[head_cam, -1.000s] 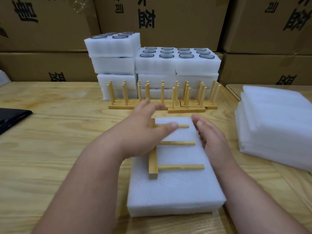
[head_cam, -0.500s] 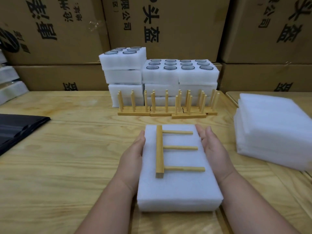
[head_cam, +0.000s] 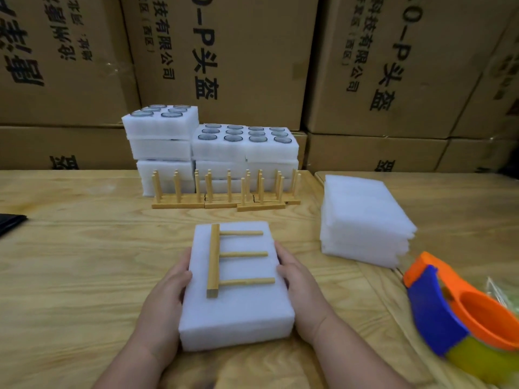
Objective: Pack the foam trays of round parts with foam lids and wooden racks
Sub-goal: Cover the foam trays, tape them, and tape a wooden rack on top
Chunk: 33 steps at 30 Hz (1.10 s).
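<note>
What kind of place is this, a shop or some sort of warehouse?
Most likely a warehouse packing bench. Printed cardboard cartons are stacked behind a wooden table, with foam trays of round parts, a pile of foam sheets and a tape dispenser.

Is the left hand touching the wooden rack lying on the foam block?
Apart. The head view shows the left hand gripping the foam block's left edge, with bare white foam between its fingers and the rack.

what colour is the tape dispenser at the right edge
Orange and blue tape dispenser, seen in the head view.
</note>
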Tool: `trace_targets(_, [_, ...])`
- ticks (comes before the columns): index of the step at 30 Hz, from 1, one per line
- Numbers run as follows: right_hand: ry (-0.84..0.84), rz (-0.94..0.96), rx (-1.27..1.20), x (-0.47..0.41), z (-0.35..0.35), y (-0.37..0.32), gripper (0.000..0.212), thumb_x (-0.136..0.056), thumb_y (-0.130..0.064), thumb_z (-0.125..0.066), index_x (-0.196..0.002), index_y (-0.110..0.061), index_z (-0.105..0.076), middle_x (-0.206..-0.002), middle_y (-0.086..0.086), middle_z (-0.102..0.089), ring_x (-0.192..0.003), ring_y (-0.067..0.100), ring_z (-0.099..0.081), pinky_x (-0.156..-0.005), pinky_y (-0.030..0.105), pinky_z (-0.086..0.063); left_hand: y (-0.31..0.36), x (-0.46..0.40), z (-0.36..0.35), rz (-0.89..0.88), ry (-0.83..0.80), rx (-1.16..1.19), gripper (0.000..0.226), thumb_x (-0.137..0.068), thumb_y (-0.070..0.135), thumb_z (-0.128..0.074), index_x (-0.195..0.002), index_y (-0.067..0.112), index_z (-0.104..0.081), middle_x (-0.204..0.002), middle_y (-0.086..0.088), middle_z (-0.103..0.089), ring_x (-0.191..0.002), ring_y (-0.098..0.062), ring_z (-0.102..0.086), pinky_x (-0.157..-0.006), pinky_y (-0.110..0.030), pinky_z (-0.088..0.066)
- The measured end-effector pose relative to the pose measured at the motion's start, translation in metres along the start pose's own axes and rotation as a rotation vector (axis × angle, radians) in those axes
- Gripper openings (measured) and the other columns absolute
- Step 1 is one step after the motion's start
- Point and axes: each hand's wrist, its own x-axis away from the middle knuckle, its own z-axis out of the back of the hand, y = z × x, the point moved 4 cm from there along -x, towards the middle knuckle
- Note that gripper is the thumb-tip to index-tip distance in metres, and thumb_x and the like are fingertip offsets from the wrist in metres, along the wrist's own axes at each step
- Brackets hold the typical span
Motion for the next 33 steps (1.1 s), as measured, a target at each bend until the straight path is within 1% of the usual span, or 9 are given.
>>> trace_targets(8, [0.057,-0.034,-0.004,0.004,-0.003,-0.008,0.071,-0.087,0.006,-0.029,-0.126,-0.037,-0.070,-0.120,0.002,-0.075,-0.105,0.022,-0.072,-0.071,0.027,-0.058,0.004,0.001,0.000,-0.015,0.108,-0.111,0.046,-0.104,0.006,-0.038,-0.140,0.021,-0.062,-0.138,0.014,-0.063,-0.128,-0.004,-0.058,-0.110,-0.031,-0.043])
trace_targets(11, [0.090,-0.037,0.022,0.010,-0.006,-0.016,0.066,-0.087,0.005,-0.032,-0.116,-0.035,-0.075,-0.114,0.003,-0.077,-0.095,0.016,-0.074,-0.068,0.026,-0.058,0.012,0.007,-0.006,-0.054,0.122,-0.165,0.049,-0.101,0.003,-0.042,-0.115,0.036,-0.076,-0.106,0.026,-0.074,-0.093,0.013,-0.067,-0.072,-0.007,-0.052])
trace_targets(13, [0.131,-0.041,0.056,0.021,-0.008,-0.019,0.056,-0.089,0.003,-0.037,-0.113,-0.028,-0.077,-0.112,0.006,-0.077,-0.092,0.015,-0.072,-0.068,0.024,-0.057,0.015,0.012,-0.006,-0.069,0.156,-0.132,0.051,-0.100,0.002,-0.040,-0.097,0.034,-0.080,-0.094,0.025,-0.075,-0.077,0.013,-0.066,-0.061,-0.006,-0.050])
trace_targets(18, [0.277,-0.166,0.056,0.066,0.014,-0.011,0.027,-0.101,-0.002,-0.047,-0.116,-0.012,-0.067,-0.105,0.010,-0.078,-0.104,0.029,-0.073,-0.081,0.028,-0.055,0.008,0.021,0.004,-0.071,0.209,0.022,0.033,-0.109,0.014,-0.039,-0.127,0.010,-0.067,-0.112,-0.001,-0.078,-0.104,-0.011,-0.073,-0.079,-0.021,-0.060])
trace_targets(23, [0.539,0.262,0.822,0.137,0.076,-0.092,0.014,-0.086,-0.020,-0.061,-0.088,-0.029,-0.072,-0.087,-0.018,-0.074,-0.083,0.003,-0.067,-0.072,0.014,-0.047,0.005,0.022,0.012,-0.068,0.271,0.160,0.027,-0.106,0.022,-0.050,-0.120,0.005,-0.066,-0.122,-0.012,-0.071,-0.106,-0.015,-0.072,-0.087,-0.024,-0.058])
trace_targets(25, [0.685,0.400,1.212,0.157,0.101,-0.122,0.006,-0.081,-0.031,-0.062,-0.084,-0.030,-0.067,-0.080,-0.013,-0.067,-0.078,0.006,-0.060,-0.067,0.022,-0.046,0.004,0.018,0.015,-0.056,0.276,0.168,0.021,-0.105,0.023,-0.052,-0.108,0.009,-0.068,-0.121,-0.011,-0.071,-0.105,-0.012,-0.072,-0.089,-0.024,-0.057])
trace_targets(28, [0.815,0.032,1.487,0.165,0.149,-0.133,0.032,-0.085,-0.054,-0.064,-0.080,-0.022,-0.061,-0.075,-0.004,-0.061,-0.071,0.022,-0.059,-0.061,0.034,-0.048,0.001,0.015,0.016,-0.034,0.281,0.170,0.021,-0.104,0.026,-0.055,-0.104,0.009,-0.068,-0.118,-0.012,-0.072,-0.109,-0.016,-0.071,-0.093,-0.031,-0.056])
trace_targets(30, [0.743,-0.324,1.596,0.167,0.169,-0.122,0.049,-0.082,-0.072,-0.058,-0.073,-0.023,-0.056,-0.065,-0.002,-0.060,-0.062,0.018,-0.060,-0.052,0.032,-0.042,0.000,0.014,0.016,-0.039,0.287,0.193,0.027,-0.105,0.026,-0.054,-0.112,0.003,-0.066,-0.116,-0.014,-0.072,-0.106,-0.017,-0.072,-0.092,-0.036,-0.056])
trace_targets(33, [0.603,-0.467,1.617,0.164,0.173,-0.101,0.049,-0.078,-0.079,-0.056,-0.076,-0.032,-0.041,-0.068,-0.007,-0.060,-0.066,0.011,-0.060,-0.057,0.031,-0.043,0.002,0.014,0.016,-0.042,0.281,0.239,0.040,-0.106,0.023,-0.051,-0.131,-0.008,-0.054,-0.112,-0.016,-0.070,-0.092,-0.011,-0.075,-0.089,-0.036,-0.057])
